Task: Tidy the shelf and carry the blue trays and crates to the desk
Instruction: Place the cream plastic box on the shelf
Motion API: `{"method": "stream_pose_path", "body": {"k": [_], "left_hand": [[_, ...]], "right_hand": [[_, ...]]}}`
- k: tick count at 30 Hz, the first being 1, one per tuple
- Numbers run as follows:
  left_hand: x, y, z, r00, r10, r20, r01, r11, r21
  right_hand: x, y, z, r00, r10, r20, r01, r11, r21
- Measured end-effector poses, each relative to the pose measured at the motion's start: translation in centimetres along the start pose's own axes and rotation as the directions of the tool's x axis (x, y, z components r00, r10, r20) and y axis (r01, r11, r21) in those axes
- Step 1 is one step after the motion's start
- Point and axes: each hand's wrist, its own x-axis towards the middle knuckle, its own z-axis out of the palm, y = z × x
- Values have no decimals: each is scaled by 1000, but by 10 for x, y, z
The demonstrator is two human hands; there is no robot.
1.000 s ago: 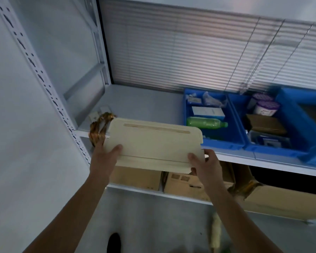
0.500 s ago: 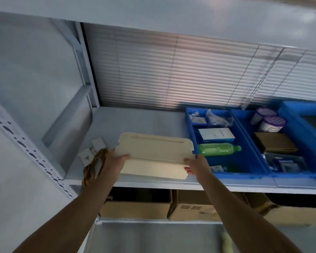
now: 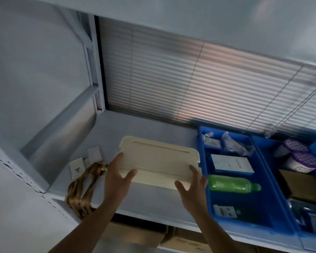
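Observation:
A cream plastic board [image 3: 159,161] lies flat on the grey shelf [image 3: 153,128], pushed against the left wall of a blue tray [image 3: 202,143]. My left hand [image 3: 117,179] grips its near left corner, thumb on top. At the near right corner my right hand [image 3: 192,189] holds it with spread fingers. That tray holds a green bottle [image 3: 230,185], a white box [image 3: 232,162] and small packets. A second blue tray [image 3: 268,161] to its right carries purple-lidded tubs [image 3: 303,159] and a brown box.
A brown strap [image 3: 84,189] hangs over the shelf's front left edge, beside two small white squares [image 3: 94,152]. Closed blinds [image 3: 190,84] back the shelf, and another shelf board runs overhead. Cardboard boxes [image 3: 135,234] sit on the level below.
Both hands carried the cream board up and forward from in front of the shelf edge onto the shelf. It now rests flat beside the blue tray, and my fingers have spread.

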Motion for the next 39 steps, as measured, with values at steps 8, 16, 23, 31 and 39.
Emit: {"method": "stream_pose_path", "body": {"k": [8,16,23,31,39], "left_hand": [[106,28,41,999,-48,-3,48,999,-4],[196,45,71,996,-35,84,29,997,69],[218,57,107,991,-25,128,18,998,54],[223,63,117,985,-22,170,4,995,104],[179,68,89,984,-105,146,100,994,44]], "right_hand": [[129,-21,3,999,20,45,-22,999,48],[225,-31,7,995,65,77,-70,995,69],[254,-20,-20,997,52,61,-53,999,14],[258,-14,-28,996,62,66,-62,998,-2],[223,-18,-42,993,112,38,-114,991,70]]}}
